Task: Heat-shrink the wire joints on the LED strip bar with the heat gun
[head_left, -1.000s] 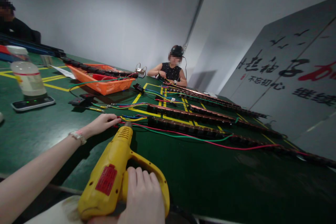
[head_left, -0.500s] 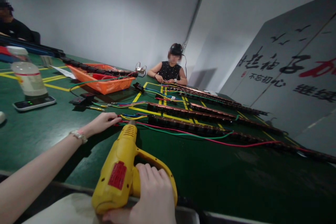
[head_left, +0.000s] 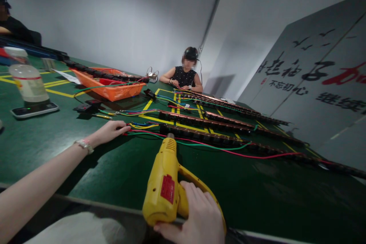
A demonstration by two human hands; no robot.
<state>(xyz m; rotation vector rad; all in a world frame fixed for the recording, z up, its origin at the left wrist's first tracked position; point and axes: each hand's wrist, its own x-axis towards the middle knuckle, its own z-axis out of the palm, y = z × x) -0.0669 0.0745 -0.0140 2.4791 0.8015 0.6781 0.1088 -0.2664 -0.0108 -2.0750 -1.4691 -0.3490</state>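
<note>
Two hands: R hand point(head_left: 197, 217) fingers wrapped round yellow heat gun point(head_left: 166, 183) handle, nozzle pointing fwd at strip point(head_left: 200, 136) end on bench point(head_left: 57, 137), wire ends point(head_left: 143, 126) just ahead-left, touched by outstretched fingers of L hand point(head_left: 107, 132).

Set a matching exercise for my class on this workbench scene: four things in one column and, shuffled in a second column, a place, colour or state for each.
Column one
1 power tool
2 basket
3 bottle
4 left hand

Column two
A orange
B fingertips on the coloured wires
C gripped by the right hand
D stands by a phone, far left

Pairs: 1-C, 2-A, 3-D, 4-B
</note>
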